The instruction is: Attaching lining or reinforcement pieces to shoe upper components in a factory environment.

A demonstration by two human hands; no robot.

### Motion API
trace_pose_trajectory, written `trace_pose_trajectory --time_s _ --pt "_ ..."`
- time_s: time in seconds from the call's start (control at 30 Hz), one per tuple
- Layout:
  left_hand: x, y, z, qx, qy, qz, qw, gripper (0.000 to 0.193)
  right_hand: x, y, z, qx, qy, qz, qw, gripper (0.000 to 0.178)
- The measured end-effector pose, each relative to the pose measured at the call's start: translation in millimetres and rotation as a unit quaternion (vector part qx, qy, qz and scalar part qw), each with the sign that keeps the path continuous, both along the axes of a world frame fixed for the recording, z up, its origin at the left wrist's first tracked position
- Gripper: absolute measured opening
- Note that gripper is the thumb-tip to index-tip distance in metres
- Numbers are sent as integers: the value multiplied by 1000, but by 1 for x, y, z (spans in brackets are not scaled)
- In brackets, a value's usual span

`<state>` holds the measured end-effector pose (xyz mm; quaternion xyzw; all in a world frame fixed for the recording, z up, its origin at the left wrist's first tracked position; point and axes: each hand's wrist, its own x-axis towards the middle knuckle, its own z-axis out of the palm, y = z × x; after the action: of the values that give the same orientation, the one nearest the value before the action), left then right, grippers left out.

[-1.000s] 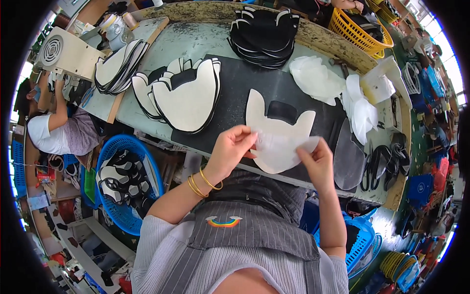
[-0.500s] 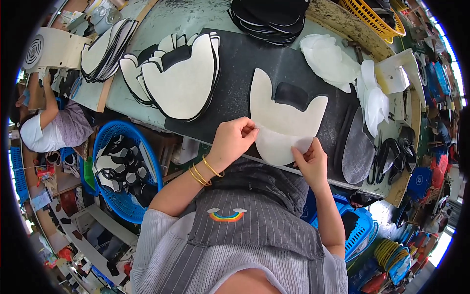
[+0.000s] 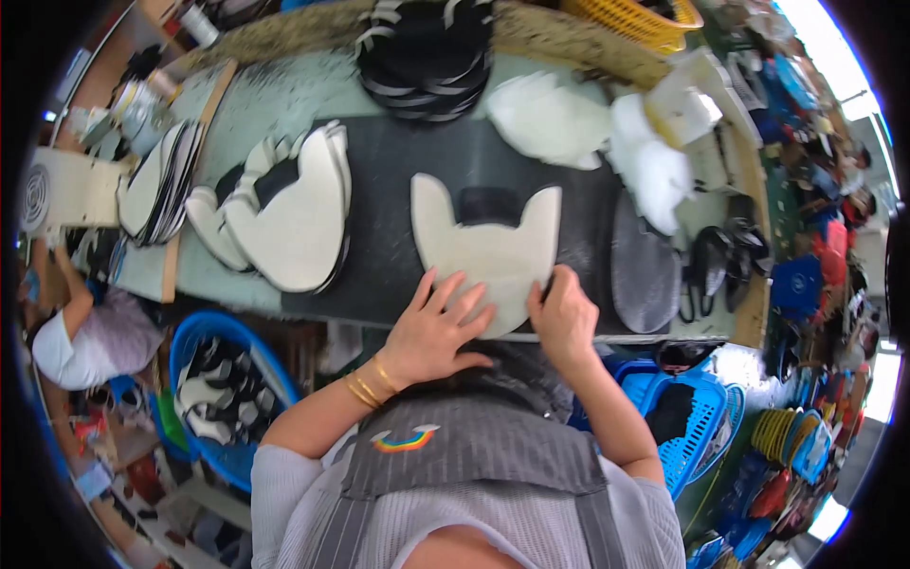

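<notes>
A cream shoe-upper piece [image 3: 488,248], with two upright prongs and a dark patch [image 3: 488,204] between them, lies on the black mat [image 3: 379,204] in front of me. Across its rounded lower part runs a faint seam, where a thin whitish sheet seems to lie over it. My left hand [image 3: 438,327] rests on the lower left of the piece, fingers spread out flat. At its lower right edge, my right hand [image 3: 566,318] is closed, with thumb and forefinger pinching the rim. Its other fingers curl under and are partly hidden.
Left on the table stand stacked cream pieces [image 3: 296,223]; a black stack [image 3: 425,62] is at the back. Thin white sheets [image 3: 550,119], a dark sole-shaped pad [image 3: 646,270] and black scissors [image 3: 709,261] lie right. Blue baskets [image 3: 237,450] flank me below the table edge.
My left hand has let go of the piece's left edge and now spreads flat over its lower part. My right hand has shifted to the right rim. The whole view has swung.
</notes>
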<state>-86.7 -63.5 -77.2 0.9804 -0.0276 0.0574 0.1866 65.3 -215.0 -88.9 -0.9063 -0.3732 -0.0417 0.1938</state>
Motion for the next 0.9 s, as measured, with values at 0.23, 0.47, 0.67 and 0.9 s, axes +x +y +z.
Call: trace_pose_trajectory --time_s 0.23,0.47,0.67,0.9 --pt "2 10 17 62 16 8 998 73 118 -34 51 167 12 -105 980 12" --pt "85 11 62 -5 -104 7 995 50 217 -45 15 18 -58 17 998 30" --pt "199 -29 40 -141 -170 -121 968 42 219 -64 3 92 -71 22 993 19" --pt "303 -45 8 -22 -94 -105 990 59 213 -77 73 398 -47 -173 899 14"
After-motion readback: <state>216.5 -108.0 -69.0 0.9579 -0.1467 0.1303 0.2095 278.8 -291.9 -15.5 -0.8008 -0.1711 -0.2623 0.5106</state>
